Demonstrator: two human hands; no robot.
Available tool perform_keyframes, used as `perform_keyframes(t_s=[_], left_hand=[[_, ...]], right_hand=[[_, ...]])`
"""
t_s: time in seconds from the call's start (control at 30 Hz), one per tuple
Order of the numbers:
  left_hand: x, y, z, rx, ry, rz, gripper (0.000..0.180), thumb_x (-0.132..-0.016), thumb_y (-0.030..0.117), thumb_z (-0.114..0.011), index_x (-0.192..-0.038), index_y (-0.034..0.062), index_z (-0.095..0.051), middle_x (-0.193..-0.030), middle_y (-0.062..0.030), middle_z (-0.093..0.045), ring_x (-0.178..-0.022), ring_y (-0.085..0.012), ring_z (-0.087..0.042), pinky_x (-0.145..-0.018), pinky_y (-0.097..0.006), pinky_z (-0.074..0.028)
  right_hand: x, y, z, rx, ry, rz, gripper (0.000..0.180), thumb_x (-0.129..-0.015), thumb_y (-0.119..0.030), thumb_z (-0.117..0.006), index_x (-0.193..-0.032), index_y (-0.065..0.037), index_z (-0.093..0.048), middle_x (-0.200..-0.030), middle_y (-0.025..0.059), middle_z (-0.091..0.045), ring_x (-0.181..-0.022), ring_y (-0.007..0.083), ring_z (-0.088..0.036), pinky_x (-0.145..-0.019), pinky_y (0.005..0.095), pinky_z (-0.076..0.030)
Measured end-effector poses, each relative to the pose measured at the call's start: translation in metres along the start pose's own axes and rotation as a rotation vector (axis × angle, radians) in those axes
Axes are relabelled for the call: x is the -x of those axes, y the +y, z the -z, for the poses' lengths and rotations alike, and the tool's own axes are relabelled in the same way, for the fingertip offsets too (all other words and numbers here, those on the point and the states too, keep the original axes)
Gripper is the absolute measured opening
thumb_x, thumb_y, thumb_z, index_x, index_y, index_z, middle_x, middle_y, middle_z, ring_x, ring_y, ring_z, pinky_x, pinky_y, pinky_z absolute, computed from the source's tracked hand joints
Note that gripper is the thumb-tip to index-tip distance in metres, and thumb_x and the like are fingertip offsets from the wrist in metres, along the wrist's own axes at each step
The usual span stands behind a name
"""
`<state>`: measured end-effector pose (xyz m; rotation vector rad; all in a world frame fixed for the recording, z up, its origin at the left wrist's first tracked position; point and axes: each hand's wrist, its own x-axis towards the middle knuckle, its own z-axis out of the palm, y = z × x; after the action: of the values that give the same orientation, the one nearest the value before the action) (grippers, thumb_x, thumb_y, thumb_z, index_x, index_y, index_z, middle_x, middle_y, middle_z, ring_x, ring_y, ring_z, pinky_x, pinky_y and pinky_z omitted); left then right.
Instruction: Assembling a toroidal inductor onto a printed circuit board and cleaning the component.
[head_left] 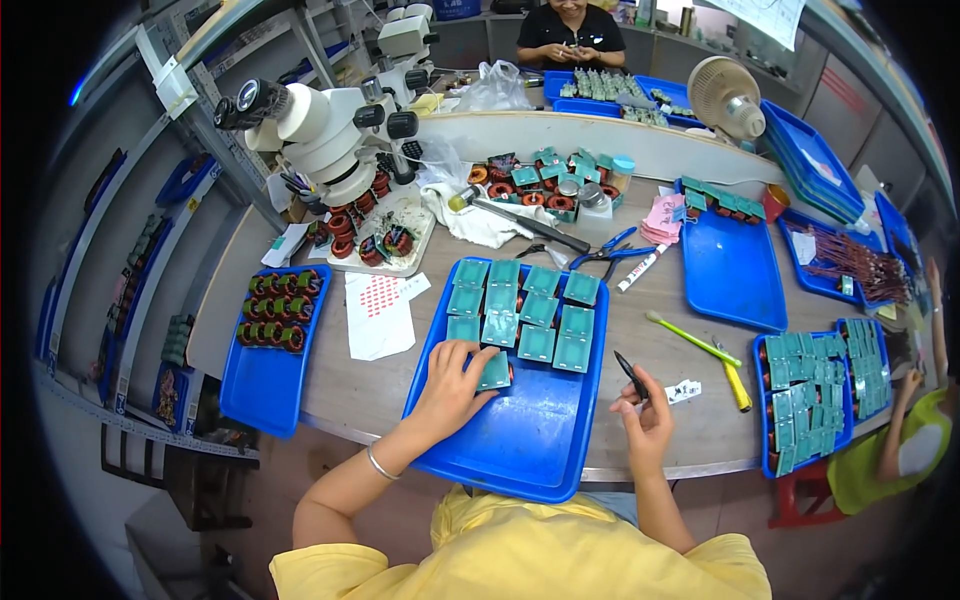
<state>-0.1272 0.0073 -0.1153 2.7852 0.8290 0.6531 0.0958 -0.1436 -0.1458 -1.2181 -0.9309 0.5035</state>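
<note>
- Grey-brown bench (pixel 655 325) spreads in front of me; a white microscope (pixel 330 130) stands at its far left, and one co-worker (pixel 570 40) sits beyond the low partition (pixel 560 135).
- Directly before my body is a blue tray (pixel 500 445), its long side running away from me; green-topped parts (pixel 540 310) fill its far half.
- One green-topped piece (pixel 494 372) is the nearest to me, just below these rows. Its top looks almost square, so I cannot tell a long axis.
- My left hand (pixel 452 395) is the nearer one: it reaches from lower left, palm down, fingers and thumb closed around this piece.
- My right hand (pixel 645 420) is right of the tray, apart from it, fingers together on a slim black tool (pixel 630 374), whose tip points forward and left.
</note>
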Motion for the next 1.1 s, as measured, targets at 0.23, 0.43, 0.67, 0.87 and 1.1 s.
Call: perform_keyframes(t_s=[0.23,0.43,0.67,0.87,1.1], left_hand=[[0.000,0.001,0.020,0.022,0.040,0.012,0.064,-0.062,0.029,-0.078,-0.116,0.0090,-0.050,-0.111,-0.0129,-0.045,-0.106,-0.0328,-0.042,-0.092,-0.042,-0.032],[0.004,0.003,0.010,0.019,0.000,0.022,0.060,-0.063,0.022,-0.077,-0.114,0.0075,-0.051,-0.107,-0.0119,-0.047,-0.105,-0.0303,-0.043,-0.090,-0.041,-0.033],[0.004,0.009,-0.005,0.048,0.055,0.142,0.052,-0.062,0.012,-0.075,-0.108,0.0055,-0.051,-0.104,-0.0111,-0.049,-0.104,-0.0284,-0.044,-0.084,-0.039,-0.033],[-0.008,0.019,-0.005,0.513,0.047,0.217,0.055,-0.067,0.005,-0.074,-0.114,0.0049,-0.046,-0.108,-0.0110,-0.053,-0.106,-0.0258,-0.051,-0.087,-0.035,-0.043],[-0.104,0.065,0.050,1.199,0.088,0.129,0.077,-0.068,0.002,-0.074,-0.131,0.0075,-0.030,-0.106,-0.0113,-0.052,-0.098,-0.0186,-0.056,-0.085,-0.030,-0.045]], right_hand=[[0.007,0.017,0.012,0.060,0.041,-0.026,0.042,-0.080,0.005,-0.053,-0.121,0.003,-0.048,-0.093,0.0076,-0.050,-0.074,0.0122,-0.054,-0.067,0.0231,-0.045],[0.006,0.020,0.011,0.050,0.063,-0.067,0.041,-0.080,0.004,-0.054,-0.121,0.003,-0.049,-0.092,0.0071,-0.050,-0.073,0.0117,-0.053,-0.067,0.0232,-0.045],[0.008,0.018,0.011,0.018,0.065,-0.074,0.043,-0.076,0.009,-0.054,-0.119,0.002,-0.051,-0.093,0.0077,-0.050,-0.077,0.0118,-0.052,-0.070,0.0238,-0.048],[-0.020,-0.001,0.004,0.001,0.054,0.013,0.043,-0.079,0.000,-0.055,-0.122,0.005,-0.047,-0.092,0.0090,-0.052,-0.077,0.0143,-0.053,-0.070,0.0256,-0.045],[-0.091,-0.090,-0.016,-0.048,-0.117,0.386,0.078,-0.067,-0.011,-0.074,-0.132,0.003,-0.033,-0.109,0.0118,-0.049,-0.102,0.0215,-0.054,-0.086,0.0313,-0.040]])
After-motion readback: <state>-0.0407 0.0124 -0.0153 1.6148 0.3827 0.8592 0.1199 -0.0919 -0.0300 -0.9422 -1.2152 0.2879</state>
